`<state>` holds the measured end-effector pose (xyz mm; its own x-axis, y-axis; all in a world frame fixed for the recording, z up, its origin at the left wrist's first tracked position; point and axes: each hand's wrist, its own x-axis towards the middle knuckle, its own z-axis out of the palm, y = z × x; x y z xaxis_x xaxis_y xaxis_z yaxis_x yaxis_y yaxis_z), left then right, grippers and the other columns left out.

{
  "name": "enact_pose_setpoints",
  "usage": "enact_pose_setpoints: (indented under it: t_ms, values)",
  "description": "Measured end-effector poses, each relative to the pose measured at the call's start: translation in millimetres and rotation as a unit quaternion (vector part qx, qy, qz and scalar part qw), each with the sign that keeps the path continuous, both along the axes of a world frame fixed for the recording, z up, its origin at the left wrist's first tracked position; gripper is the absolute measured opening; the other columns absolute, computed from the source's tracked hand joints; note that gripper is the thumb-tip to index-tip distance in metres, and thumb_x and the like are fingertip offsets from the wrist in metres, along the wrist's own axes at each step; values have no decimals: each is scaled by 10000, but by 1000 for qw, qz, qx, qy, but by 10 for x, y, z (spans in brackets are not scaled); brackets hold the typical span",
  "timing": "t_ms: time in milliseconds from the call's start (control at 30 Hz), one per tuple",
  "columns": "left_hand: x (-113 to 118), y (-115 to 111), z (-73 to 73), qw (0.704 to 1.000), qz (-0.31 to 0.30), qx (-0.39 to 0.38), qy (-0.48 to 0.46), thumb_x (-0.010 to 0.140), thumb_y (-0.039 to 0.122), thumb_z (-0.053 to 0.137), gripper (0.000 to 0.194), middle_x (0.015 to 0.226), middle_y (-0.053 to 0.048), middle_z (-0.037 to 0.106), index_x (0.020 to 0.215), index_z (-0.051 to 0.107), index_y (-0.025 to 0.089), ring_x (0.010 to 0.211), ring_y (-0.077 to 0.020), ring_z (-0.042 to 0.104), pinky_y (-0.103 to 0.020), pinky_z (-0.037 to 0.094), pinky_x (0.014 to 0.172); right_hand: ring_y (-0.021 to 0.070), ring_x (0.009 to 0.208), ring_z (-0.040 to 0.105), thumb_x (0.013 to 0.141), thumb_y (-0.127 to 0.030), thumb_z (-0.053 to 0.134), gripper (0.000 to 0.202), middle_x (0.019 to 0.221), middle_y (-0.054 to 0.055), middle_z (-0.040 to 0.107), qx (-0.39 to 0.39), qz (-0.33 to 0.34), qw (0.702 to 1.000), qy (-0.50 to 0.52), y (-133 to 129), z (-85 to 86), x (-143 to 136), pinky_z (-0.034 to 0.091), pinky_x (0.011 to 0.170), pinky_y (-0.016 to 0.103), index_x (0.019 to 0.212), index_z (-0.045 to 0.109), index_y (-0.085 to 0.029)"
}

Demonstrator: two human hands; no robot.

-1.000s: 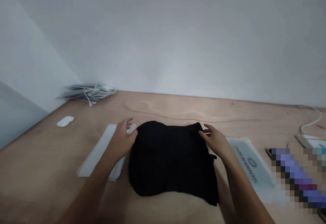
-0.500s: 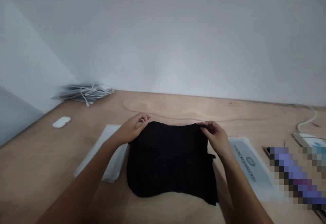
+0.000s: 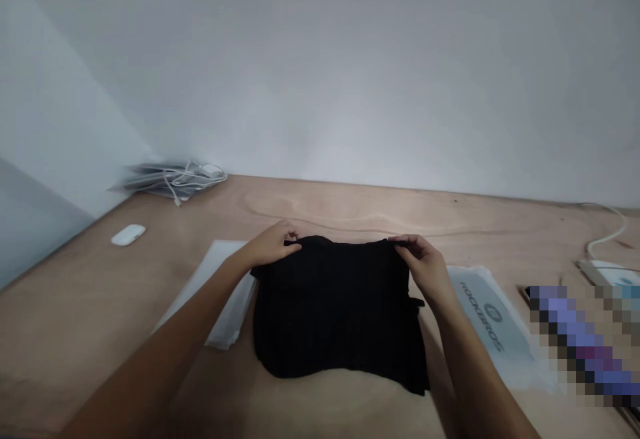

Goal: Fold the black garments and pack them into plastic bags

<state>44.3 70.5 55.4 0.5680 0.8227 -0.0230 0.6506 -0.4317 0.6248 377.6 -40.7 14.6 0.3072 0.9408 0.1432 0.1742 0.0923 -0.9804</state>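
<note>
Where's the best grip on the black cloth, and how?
Probably the far edge of the black cloth, pinched near both ends: left hand from the left, right hand from the right. It's broad, thin-looking and spread out, so two wide-set pinches should control it better than one.

Bare table (image 3: 310, 207) runs behind the cloth (image 3: 340, 306) to the wall (image 3: 320, 79), giving room to pass. The left hand (image 3: 274, 244) and right hand (image 3: 425, 264) block the cloth's far corners. The left forearm (image 3: 170, 336) crosses the white bag (image 3: 229, 319); the printed bag (image 3: 485, 326) flanks the right forearm (image 3: 475, 359). Between both forearms, the cloth's near edge is open.
</note>
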Motion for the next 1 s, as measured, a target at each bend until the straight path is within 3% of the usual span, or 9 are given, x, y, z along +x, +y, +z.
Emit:
enact_pose_setpoints:
  t_ms: [133, 267, 367, 467, 533, 633, 800, 900, 1000]
  values:
    - [-107, -214, 191, 998, 3, 18, -57, 842, 391, 554, 157, 1163, -75, 680, 876, 570, 238, 1093, -253, 633, -389, 489, 955, 215, 823, 670, 786, -512, 715, 315, 866, 42, 716, -8, 2, 1000, 22, -81, 30, 32, 532, 751, 336, 881, 613, -230]
    - [-285, -646, 441, 997, -21, -25, -66, 833, 304, 601, 95, 986, -25, 702, 911, 579, 255, 931, -222, 669, -341, 517, 842, 169, 635, 581, 813, -452, 694, 237, 681, -19, 605, -24, 31, 999, 19, -331, 170, 114, 463, 594, 276, 878, 621, -237]
    - [-401, -1011, 604, 993, -47, -108, 1, 781, 244, 662, 330, 984, 12, 706, 1099, 676, 332, 907, -215, 671, -303, 514, 799, 201, 794, 631, 864, -385, 666, 153, 825, 12, 668, -79, 158, 983, -48, -617, 370, 178, 499, 720, 308, 920, 691, -245]
    - [-431, -1291, 707, 967, -100, -225, 65, 717, 242, 742, 457, 944, 37, 719, 1135, 724, 423, 831, -205, 681, -263, 505, 690, 231, 940, 668, 875, -359, 686, 187, 995, 29, 728, -183, 329, 919, -121, -852, 548, 207, 520, 865, 350, 1034, 738, -275]
    - [-383, -1379, 729, 957, -118, -253, 78, 709, 298, 779, 427, 916, 31, 724, 1114, 747, 431, 776, -202, 677, -266, 495, 652, 239, 967, 682, 864, -381, 712, 272, 1065, 30, 739, -231, 369, 889, -139, -924, 600, 198, 537, 879, 355, 1124, 732, -303]
    - [-217, -1304, 654, 980, -72, -179, 44, 852, 425, 676, 281, 946, -5, 714, 1118, 755, 380, 764, -202, 659, -292, 497, 669, 237, 911, 692, 896, -453, 662, 283, 1020, 27, 750, -216, 283, 916, -183, -865, 547, 145, 558, 804, 348, 1135, 731, -317]
    - [179, -749, 268, 997, 48, 51, 34, 918, 370, 540, 279, 1081, -80, 699, 1069, 740, 247, 1005, -268, 638, -395, 477, 912, 238, 858, 680, 898, -477, 592, 335, 1118, 70, 707, -81, 69, 954, -280, -385, 209, -1, 561, 757, 368, 1143, 715, -284]
    - [374, -426, 45, 992, 87, 41, 78, 857, 412, 614, 237, 834, -97, 705, 766, 716, 218, 872, -307, 663, -429, 487, 828, 267, 900, 676, 890, -468, 578, 418, 1204, 130, 650, -79, -10, 948, -307, -63, -31, -73, 549, 853, 443, 1223, 669, -232]
    - [473, -259, -64, 990, 102, 5, 99, 765, 386, 701, 263, 583, -43, 626, 572, 606, 234, 667, -280, 651, -385, 475, 681, 288, 932, 673, 873, -421, 594, 343, 1114, 137, 663, -89, -48, 943, -316, 117, -214, -100, 533, 892, 460, 1121, 689, -204]
